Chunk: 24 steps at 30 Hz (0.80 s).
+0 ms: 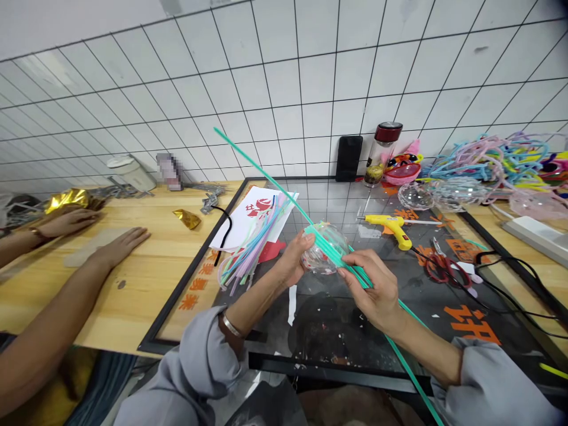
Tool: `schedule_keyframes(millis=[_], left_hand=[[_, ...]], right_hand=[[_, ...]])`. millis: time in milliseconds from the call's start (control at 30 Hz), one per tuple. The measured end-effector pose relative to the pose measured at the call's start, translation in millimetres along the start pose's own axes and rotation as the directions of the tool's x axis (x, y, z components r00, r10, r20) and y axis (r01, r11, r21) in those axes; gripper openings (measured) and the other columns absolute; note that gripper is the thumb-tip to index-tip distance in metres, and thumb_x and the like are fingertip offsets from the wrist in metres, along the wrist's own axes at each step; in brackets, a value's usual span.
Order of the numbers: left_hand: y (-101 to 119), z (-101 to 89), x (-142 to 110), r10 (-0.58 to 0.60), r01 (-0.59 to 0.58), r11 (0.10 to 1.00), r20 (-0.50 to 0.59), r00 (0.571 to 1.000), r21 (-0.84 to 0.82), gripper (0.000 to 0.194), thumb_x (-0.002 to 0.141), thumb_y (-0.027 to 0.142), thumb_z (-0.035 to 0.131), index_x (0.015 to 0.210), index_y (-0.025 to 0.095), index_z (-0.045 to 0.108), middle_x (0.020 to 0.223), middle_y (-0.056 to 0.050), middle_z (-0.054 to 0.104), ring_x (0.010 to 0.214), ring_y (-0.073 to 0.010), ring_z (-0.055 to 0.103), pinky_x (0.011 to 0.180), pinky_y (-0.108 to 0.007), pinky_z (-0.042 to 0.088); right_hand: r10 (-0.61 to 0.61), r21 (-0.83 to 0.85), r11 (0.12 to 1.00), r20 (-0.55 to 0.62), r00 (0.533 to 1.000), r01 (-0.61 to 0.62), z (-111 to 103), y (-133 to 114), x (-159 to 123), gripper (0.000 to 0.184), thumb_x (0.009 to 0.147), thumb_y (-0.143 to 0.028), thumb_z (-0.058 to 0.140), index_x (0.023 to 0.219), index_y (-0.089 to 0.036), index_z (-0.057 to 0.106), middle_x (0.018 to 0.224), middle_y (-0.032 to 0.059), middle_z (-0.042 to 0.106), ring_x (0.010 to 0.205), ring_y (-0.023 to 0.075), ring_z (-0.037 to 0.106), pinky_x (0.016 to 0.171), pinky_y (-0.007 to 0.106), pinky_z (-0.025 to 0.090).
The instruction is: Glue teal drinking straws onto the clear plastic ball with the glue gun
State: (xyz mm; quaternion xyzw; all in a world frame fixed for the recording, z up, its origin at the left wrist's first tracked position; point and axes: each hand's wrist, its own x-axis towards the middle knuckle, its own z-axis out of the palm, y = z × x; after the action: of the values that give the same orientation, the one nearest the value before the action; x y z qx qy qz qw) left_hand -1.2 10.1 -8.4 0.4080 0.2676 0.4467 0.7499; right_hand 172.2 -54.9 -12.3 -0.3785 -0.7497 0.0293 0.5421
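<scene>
With the clear faceted ball (317,261) taken as clock centre (twelve toward the tiled wall (275,89)), state recorded as follows. Ball: between the two hands, above the dark board (271,299). Green strips (329,249): gathered in a narrow bundle, laid across it from ten to four.

Left hand (293,258), nine o'clock: thumb closed on the bundle's upper end, fingers beside the ball. Right hand (376,285), four o'clock: fingertips pinching the bundle's lower part.

Progress: bundle gathered and held against the ball; whether anything is bonded cannot be told. Loose ends extend past both hands, one long end toward ten, others toward five. Unheld: pastel strips (257,236), fanned at nine, partly on a white sheet (231,228); yellow glue gun (386,221), lying between two and three; red-handled scissors (437,269), at three. Tangled coloured strips (483,157) lie at two. Another person's hand (119,245) rests farther off at nine.
</scene>
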Motion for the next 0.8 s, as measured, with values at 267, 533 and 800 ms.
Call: schedule_keyframes(millis=[267, 533, 800], left_hand=[[-0.2, 2.6, -1.0, 0.036, -0.031, 0.998, -0.106, 0.994, 0.051, 0.068, 0.064, 0.051, 0.084, 0.117, 0.015, 0.063, 0.096, -0.006, 0.071, 0.079, -0.017, 0.068, 0.064, -0.023, 0.05], [0.2, 3.2, -2.7, 0.049, -0.038, 0.995, -0.108, 0.993, 0.097, 0.071, 0.064, 0.053, 0.083, 0.12, 0.015, 0.06, 0.102, -0.008, 0.071, 0.088, -0.0213, 0.068, 0.069, -0.025, 0.049], [2.6, 4.5, -4.6, 0.045, -0.036, 0.994, -0.088, 0.995, 0.103, 0.076, 0.063, 0.053, 0.083, 0.125, 0.015, 0.058, 0.105, -0.01, 0.071, 0.091, -0.0247, 0.068, 0.073, -0.029, 0.05]], right_hand=[[0.043, 0.007, 0.999, -0.004, 0.999, -0.043, 0.5, -2.0, 0.7, 0.013, 0.087, -0.011, 0.061, 0.097, -0.019, 0.061, 0.085, 0.0026, 0.063, 0.081, 0.0144, 0.061, 0.073, 0.027, 0.051], [0.032, 0.008, 0.999, -0.003, 0.999, -0.032, -1.1, -5.1, 3.1, 0.011, 0.088, -0.013, 0.059, 0.096, -0.02, 0.062, 0.082, 0.0034, 0.066, 0.077, 0.016, 0.063, 0.07, 0.029, 0.053], [0.023, 0.019, 1.0, 0.005, 1.0, -0.023, -2.3, -2.4, 1.3, 0.02, 0.088, -0.01, 0.06, 0.105, -0.02, 0.061, 0.084, 0.004, 0.064, 0.077, 0.0154, 0.062, 0.069, 0.029, 0.053]])
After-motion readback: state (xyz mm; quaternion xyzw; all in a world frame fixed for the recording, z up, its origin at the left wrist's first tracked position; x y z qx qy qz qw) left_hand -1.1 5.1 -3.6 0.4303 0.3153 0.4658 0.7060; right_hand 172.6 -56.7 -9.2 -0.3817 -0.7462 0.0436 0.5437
